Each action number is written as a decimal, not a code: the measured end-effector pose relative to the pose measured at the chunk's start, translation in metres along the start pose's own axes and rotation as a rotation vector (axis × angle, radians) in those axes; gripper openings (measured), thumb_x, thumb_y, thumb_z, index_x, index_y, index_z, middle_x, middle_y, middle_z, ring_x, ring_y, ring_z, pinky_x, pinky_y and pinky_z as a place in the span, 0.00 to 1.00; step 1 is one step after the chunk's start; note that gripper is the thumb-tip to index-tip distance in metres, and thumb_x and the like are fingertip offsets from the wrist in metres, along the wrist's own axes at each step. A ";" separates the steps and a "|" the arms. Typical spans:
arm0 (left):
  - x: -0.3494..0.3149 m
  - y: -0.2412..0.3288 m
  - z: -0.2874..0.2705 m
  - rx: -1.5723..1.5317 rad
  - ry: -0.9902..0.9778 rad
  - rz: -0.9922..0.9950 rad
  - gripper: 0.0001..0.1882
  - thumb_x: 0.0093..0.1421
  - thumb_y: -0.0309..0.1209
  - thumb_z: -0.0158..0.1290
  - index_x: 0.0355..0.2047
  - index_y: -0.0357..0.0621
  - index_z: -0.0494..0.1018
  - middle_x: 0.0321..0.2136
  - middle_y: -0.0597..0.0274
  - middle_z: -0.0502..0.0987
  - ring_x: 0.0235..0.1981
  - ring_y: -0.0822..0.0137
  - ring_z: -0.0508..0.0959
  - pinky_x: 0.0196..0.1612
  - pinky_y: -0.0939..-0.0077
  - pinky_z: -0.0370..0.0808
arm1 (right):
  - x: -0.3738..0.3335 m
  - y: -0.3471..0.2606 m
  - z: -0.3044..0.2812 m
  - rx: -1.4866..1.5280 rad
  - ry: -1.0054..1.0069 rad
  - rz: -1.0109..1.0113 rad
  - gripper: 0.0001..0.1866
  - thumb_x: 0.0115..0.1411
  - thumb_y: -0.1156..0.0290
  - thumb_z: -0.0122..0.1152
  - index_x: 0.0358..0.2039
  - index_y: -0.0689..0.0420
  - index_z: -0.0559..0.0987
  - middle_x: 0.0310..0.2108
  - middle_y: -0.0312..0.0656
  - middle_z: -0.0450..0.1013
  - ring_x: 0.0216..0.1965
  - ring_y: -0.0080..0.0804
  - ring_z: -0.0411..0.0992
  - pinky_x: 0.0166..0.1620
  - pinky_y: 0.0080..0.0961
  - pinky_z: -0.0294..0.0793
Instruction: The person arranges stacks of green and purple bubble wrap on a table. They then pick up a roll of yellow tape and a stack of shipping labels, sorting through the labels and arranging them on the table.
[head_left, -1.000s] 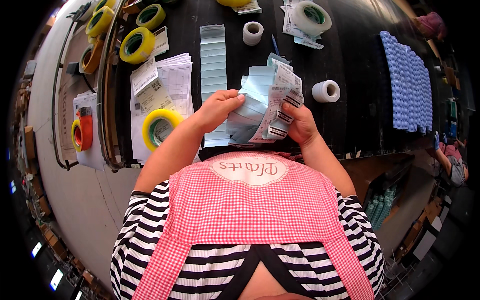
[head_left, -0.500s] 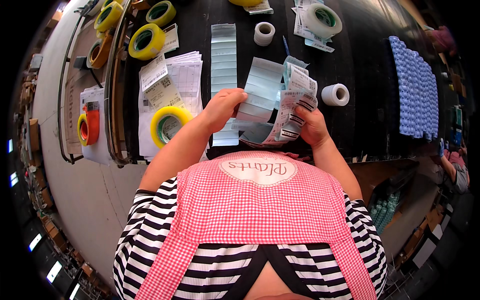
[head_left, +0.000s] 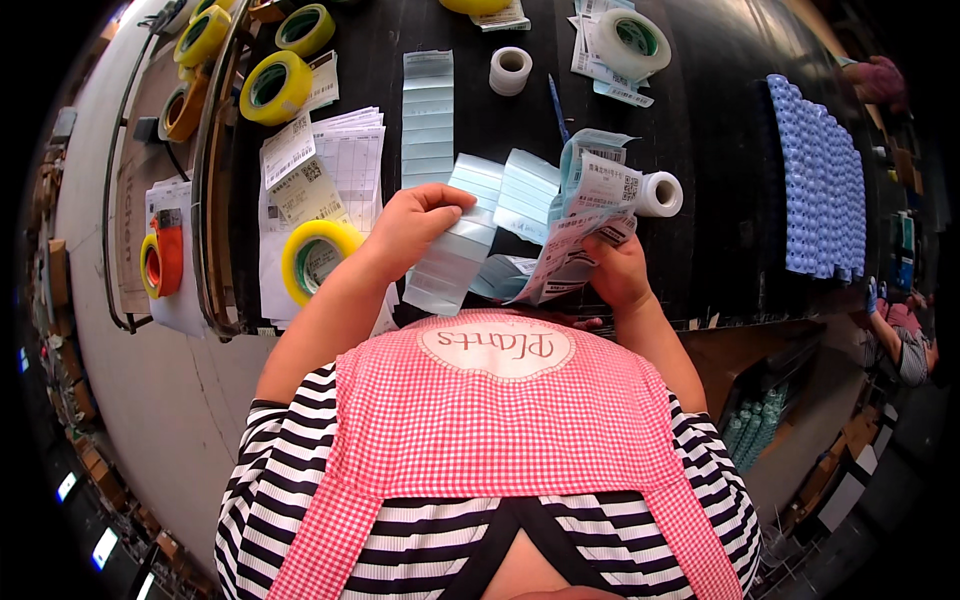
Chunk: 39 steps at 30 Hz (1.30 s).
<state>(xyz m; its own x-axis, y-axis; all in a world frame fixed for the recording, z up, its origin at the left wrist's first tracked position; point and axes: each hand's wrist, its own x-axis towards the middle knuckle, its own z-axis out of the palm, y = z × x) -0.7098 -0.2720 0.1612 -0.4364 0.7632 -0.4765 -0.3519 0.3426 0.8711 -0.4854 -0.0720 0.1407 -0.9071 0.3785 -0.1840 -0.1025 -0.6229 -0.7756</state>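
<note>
Grasping folded label strips (head_left: 588, 205) in both hands (head_left: 418, 228), indistinct teal items (head_left: 755, 425) in open box (head_left: 745, 350) under table (head_left: 715, 150)

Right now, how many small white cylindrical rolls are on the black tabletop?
2: one small white roll left of the blue pen; a second white roll right of the white printed paper labels in the right hand. Others may be hidden beneath.

Two bare hands (head_left: 412, 230) (head_left: 619, 270), two small white rolls (head_left: 507, 80) (head_left: 648, 198).

Black table (head_left: 715, 140) with papers (head_left: 355, 165), a pale-blue label strip (head_left: 428, 115), white rolls (head_left: 508, 78), a blue pen (head_left: 557, 107)
</note>
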 end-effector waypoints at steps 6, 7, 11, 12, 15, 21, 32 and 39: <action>0.002 0.018 0.028 -0.311 -0.108 -0.126 0.19 0.64 0.42 0.53 0.37 0.35 0.78 0.32 0.63 0.79 0.33 0.74 0.75 0.40 0.77 0.72 | 0.000 -0.003 0.011 -0.191 -0.113 0.022 0.19 0.58 0.82 0.58 0.51 0.62 0.74 0.47 0.41 0.75 0.48 0.29 0.72 0.53 0.29 0.70; 0.005 0.016 0.029 -0.278 -0.095 -0.105 0.17 0.63 0.41 0.54 0.37 0.36 0.78 0.31 0.63 0.79 0.33 0.74 0.75 0.39 0.77 0.71 | 0.000 -0.003 0.012 -0.192 -0.113 0.033 0.19 0.58 0.82 0.58 0.51 0.62 0.74 0.47 0.41 0.75 0.48 0.29 0.72 0.53 0.29 0.70; 0.009 0.014 0.033 -0.223 -0.044 -0.049 0.12 0.61 0.35 0.57 0.36 0.37 0.78 0.30 0.66 0.78 0.32 0.76 0.75 0.37 0.81 0.71 | 0.003 -0.004 0.015 -0.162 -0.108 0.026 0.19 0.57 0.82 0.58 0.51 0.62 0.74 0.47 0.41 0.75 0.48 0.30 0.72 0.53 0.29 0.71; 0.007 0.014 0.033 -0.224 -0.018 -0.046 0.12 0.61 0.35 0.57 0.36 0.37 0.78 0.30 0.66 0.78 0.31 0.76 0.75 0.36 0.81 0.71 | 0.002 -0.003 0.015 -0.147 -0.105 0.016 0.19 0.57 0.82 0.58 0.51 0.62 0.74 0.47 0.42 0.75 0.48 0.31 0.73 0.53 0.29 0.71; 0.005 0.014 0.030 -0.243 0.027 -0.038 0.12 0.61 0.35 0.57 0.36 0.37 0.78 0.29 0.66 0.78 0.31 0.76 0.75 0.36 0.81 0.71 | 0.004 -0.001 0.001 -0.068 -0.083 0.051 0.21 0.57 0.79 0.59 0.53 0.61 0.72 0.48 0.44 0.74 0.50 0.36 0.73 0.54 0.34 0.70; 0.004 0.012 0.025 -0.283 0.046 -0.017 0.11 0.61 0.35 0.57 0.35 0.37 0.79 0.29 0.67 0.78 0.30 0.77 0.75 0.35 0.82 0.71 | 0.006 -0.004 -0.005 0.056 0.031 0.070 0.24 0.56 0.70 0.62 0.54 0.60 0.70 0.44 0.44 0.76 0.46 0.40 0.75 0.52 0.37 0.74; 0.004 0.015 0.031 -0.008 0.164 0.127 0.12 0.60 0.34 0.58 0.35 0.35 0.79 0.28 0.65 0.79 0.29 0.76 0.74 0.34 0.81 0.71 | 0.020 0.002 0.022 0.172 0.055 0.032 0.20 0.61 0.75 0.57 0.55 0.59 0.70 0.49 0.42 0.74 0.50 0.35 0.72 0.55 0.34 0.71; -0.002 0.018 0.043 0.103 0.192 0.262 0.10 0.58 0.31 0.60 0.34 0.35 0.79 0.27 0.65 0.78 0.29 0.76 0.73 0.34 0.80 0.70 | 0.027 0.007 0.029 0.172 0.065 -0.027 0.19 0.61 0.77 0.56 0.54 0.59 0.71 0.50 0.42 0.74 0.51 0.35 0.71 0.55 0.33 0.70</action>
<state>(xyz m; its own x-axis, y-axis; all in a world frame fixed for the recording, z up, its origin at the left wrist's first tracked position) -0.6793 -0.2435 0.1832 -0.6520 0.7192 -0.2401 -0.1258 0.2097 0.9696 -0.5227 -0.0864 0.1479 -0.8754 0.4367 -0.2074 -0.1999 -0.7176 -0.6672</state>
